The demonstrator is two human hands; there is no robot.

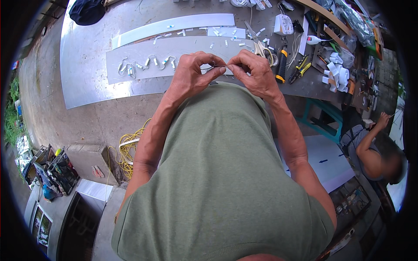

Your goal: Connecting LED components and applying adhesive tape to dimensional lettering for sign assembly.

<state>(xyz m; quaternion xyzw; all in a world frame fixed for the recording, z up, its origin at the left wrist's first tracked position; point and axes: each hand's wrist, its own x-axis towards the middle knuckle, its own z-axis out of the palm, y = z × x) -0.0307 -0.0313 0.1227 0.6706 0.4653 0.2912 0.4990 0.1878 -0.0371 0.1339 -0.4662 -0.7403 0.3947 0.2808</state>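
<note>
My left hand (193,71) and my right hand (252,73) meet over the near edge of a metal-topped table (87,87). Each pinches thumb against forefinger, and a thin wire (212,66) runs between the fingertips; its ends are too fine to follow. Left of my hands, a wired string of small white LED modules (148,63) lies in a zigzag on a grey strip-shaped sheet (191,43). Just beyond my right hand are scissors (262,50) with pale handles.
Right on the table lie a black-and-yellow cutter (282,65), pliers (299,69) and white cut pieces (336,74). A long white strip (174,25) lies farther back. Yellow cable (127,150) is coiled on the floor. A teal stool (324,115) and another person (368,148) are at right.
</note>
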